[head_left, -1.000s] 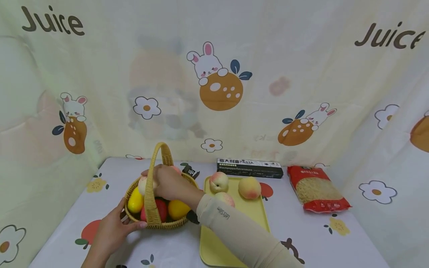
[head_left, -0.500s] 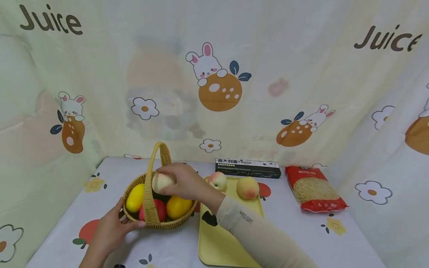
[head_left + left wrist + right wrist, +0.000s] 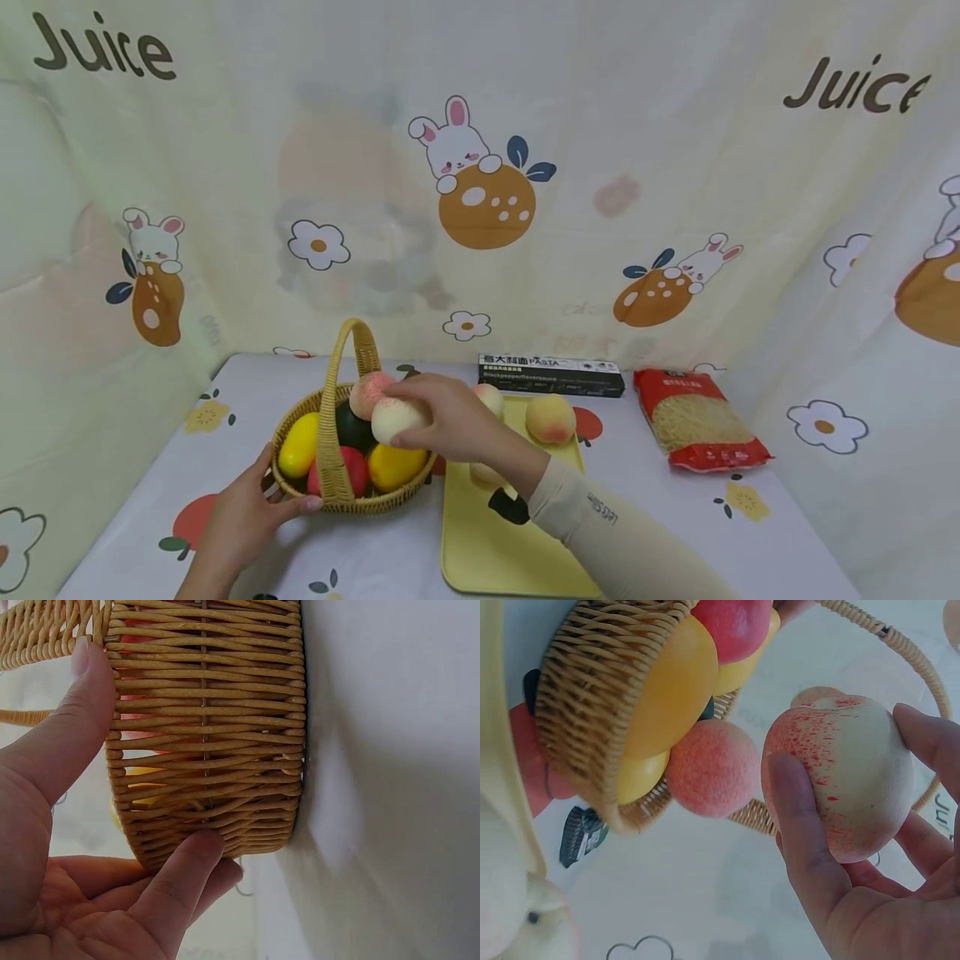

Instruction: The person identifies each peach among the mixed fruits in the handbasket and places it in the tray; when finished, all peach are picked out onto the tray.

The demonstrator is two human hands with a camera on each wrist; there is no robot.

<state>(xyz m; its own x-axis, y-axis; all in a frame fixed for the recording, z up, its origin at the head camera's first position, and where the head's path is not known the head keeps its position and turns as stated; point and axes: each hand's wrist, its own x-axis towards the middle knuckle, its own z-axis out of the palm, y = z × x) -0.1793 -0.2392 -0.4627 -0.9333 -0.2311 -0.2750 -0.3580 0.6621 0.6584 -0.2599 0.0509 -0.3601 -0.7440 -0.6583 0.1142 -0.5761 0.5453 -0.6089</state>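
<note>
My right hand holds a white peach with red speckles, thumb and fingers spread around it, over the right side of the wicker basket. My left hand grips the basket's near left side, its thumb at the rim and its fingers against the woven wall. In the basket lie a yellow lemon-like fruit, a red fruit, an orange-yellow fruit, a dark green fruit and a pink peach. The arched handle stands upright and hides part of them.
To the basket's right lies a yellow tray bearing a yellow-orange peach and pale peaches partly behind my right hand. A black pasta box sits at the back, with a red noodle bag at the right. A patterned curtain closes the back.
My right hand has drawn the white peach from the basket's left part up and rightward, uncovering the pink peach and the dark green fruit. The left hand keeps its place on the basket.
</note>
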